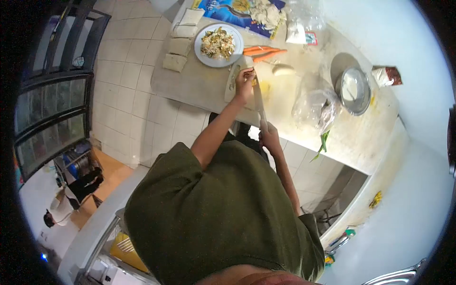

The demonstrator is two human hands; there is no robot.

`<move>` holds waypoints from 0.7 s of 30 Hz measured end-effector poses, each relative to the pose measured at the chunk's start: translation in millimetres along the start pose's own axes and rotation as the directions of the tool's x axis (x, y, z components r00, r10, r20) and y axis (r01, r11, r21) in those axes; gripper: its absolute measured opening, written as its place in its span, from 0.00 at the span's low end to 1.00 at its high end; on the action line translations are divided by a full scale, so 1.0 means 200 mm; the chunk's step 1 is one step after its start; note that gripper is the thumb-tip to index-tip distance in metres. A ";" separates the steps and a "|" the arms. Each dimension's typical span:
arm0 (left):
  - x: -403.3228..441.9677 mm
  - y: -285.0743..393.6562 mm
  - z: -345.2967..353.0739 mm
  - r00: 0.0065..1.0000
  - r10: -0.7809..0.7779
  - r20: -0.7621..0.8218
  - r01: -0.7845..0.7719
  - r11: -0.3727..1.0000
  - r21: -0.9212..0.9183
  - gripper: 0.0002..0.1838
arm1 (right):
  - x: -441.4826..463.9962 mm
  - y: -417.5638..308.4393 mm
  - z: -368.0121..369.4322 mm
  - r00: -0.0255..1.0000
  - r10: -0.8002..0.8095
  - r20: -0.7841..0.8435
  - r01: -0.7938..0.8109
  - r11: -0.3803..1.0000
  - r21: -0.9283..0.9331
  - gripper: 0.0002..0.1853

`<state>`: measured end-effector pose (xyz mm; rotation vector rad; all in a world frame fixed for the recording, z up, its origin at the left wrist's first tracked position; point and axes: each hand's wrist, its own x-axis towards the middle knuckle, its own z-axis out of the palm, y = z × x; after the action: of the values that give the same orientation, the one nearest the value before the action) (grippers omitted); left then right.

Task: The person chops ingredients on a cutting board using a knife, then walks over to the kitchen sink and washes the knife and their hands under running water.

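My right hand (269, 136) is closed around the handle of a long knife (259, 100) at the table's front edge. The blade points away from me, over a pale cutting board (231, 81). My left hand (244, 83) is curled on the board beside the blade, its fingers pressed together on something small. A bit of orange-yellow shows by the fingertips, but its kind is hidden. Just beyond the board lie several carrots (264, 51) and a pale, elongated piece (283, 70). A white plate (201, 54) with a chopped food mix stands left of them.
Pale rectangular slabs (180, 46) line the table's left edge. At the back, a blue printed sheet (228, 10) carries pale crumbled pieces. Rightward are a clear plastic bag (306, 102), green leaves (323, 145), a metal bowl (365, 95) with white contents, and a packet (387, 76).
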<state>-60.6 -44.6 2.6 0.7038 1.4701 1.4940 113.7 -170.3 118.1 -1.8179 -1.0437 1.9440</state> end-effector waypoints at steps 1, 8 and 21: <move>0.10 -0.01 -0.07 0.991 -0.125 0.040 0.131 0.960 -0.248 0.12 | 0.04 -0.03 0.04 0.998 -0.052 -0.028 0.051 0.998 -0.037 0.25; 0.65 0.12 -0.47 0.963 -0.115 0.245 0.208 0.893 -0.398 0.10 | 0.17 -0.54 0.37 0.997 -0.081 0.002 0.081 0.994 -0.071 0.27; 1.05 0.43 -0.71 0.792 -0.523 0.313 0.610 0.695 -0.380 0.19 | 0.33 -0.79 0.69 0.992 -0.112 -0.061 0.105 0.989 -0.106 0.27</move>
<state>-293.2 83.2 27.1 0.0549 0.9902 1.1724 -70.3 -60.4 166.9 -1.8245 -1.2149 1.7854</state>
